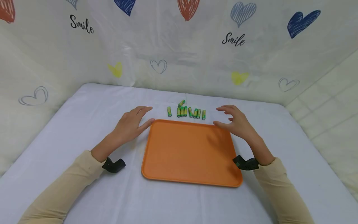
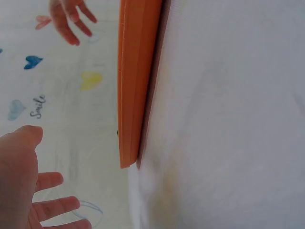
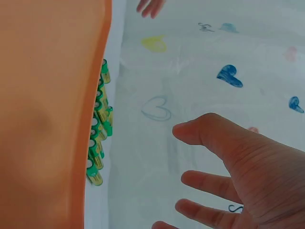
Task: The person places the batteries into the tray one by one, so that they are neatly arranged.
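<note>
An orange tray point(image 1: 193, 152) lies flat on the white-covered table, its surface bare. Just behind its far rim, several green and yellow batteries point(image 1: 185, 111) lie in a loose row, one of them slanted behind the others. My left hand point(image 1: 130, 124) hovers by the tray's far left corner, fingers spread and holding nothing. At the far right corner, my right hand point(image 1: 233, 123) is held over the rim with fingers apart and nothing in its grasp. In the right wrist view the batteries point(image 3: 99, 114) show past the tray's edge point(image 3: 95, 95).
A white cloth point(image 1: 117, 193) covers the table. Behind it hangs a pale curtain point(image 1: 195, 43) printed with hearts and the word Smile. Each wrist wears a black device, the left one point(image 1: 114, 165) beside the tray and the right one point(image 1: 246, 163) over its right edge.
</note>
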Demonstrator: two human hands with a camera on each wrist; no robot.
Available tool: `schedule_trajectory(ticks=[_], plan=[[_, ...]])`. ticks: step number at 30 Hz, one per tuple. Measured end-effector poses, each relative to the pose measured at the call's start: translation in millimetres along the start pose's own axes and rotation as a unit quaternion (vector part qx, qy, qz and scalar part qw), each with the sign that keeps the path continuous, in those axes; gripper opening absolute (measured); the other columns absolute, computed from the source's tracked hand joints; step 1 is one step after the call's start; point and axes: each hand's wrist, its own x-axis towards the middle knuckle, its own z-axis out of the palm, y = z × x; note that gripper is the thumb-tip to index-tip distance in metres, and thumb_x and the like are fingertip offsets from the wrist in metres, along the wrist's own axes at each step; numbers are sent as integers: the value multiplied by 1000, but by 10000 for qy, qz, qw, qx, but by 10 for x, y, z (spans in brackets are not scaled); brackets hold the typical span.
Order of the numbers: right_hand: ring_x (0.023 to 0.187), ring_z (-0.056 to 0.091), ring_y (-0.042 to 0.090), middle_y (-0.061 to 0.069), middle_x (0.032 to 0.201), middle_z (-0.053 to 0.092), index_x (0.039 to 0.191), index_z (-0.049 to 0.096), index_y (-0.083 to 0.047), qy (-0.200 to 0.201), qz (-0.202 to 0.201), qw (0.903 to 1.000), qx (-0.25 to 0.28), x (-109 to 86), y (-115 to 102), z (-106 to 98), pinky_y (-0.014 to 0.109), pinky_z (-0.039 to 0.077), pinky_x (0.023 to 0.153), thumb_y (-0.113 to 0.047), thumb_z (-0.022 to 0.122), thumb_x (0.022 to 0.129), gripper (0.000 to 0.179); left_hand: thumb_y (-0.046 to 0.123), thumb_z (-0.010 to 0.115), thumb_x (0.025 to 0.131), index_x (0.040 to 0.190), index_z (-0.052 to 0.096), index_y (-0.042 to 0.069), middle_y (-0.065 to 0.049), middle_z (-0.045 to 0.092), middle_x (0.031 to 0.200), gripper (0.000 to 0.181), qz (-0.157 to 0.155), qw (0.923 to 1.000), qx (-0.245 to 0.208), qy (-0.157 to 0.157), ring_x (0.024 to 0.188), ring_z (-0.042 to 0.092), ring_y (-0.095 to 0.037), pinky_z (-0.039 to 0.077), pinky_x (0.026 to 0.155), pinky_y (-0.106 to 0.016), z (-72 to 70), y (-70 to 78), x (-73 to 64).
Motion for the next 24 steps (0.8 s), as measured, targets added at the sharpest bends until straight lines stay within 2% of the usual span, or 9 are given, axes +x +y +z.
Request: schedule_trajectory(ticks=[6,14,20,24], plan=[[124,47,42,18,142,44,133,56,-4,-154,196,9992,322,82,-5,40,57,42,100,-21,74,88,52,41,54,100,145,45,14,-11,49,142,53,183,9997,-140,-62,131,46,-31,37,101,-55,42,-22,-4],[110,58,37,19,131,55,129,59,-2,-307,276,9985,372,192,-26,76,51,51,90,-23,73,89,47,37,55,100,141,50,15,-8,52,139,47,466,9976,-416,-302,126,51,-29,41,102,-53,83,-37,4],[107,60,35,22,128,57,128,59,-1,-383,253,9978,482,250,-6,107,48,53,86,-19,73,89,45,39,54,100,143,49,15,-7,52,141,49,407,9957,-492,-667,128,51,-28,41,104,-50,112,-70,0],[105,61,34,22,125,59,126,60,-1,-412,211,9973,565,296,6,138,40,54,82,-19,72,89,43,39,53,100,143,49,14,-7,53,141,50,385,9945,-503,-831,129,50,-26,40,105,-48,127,-93,0]])
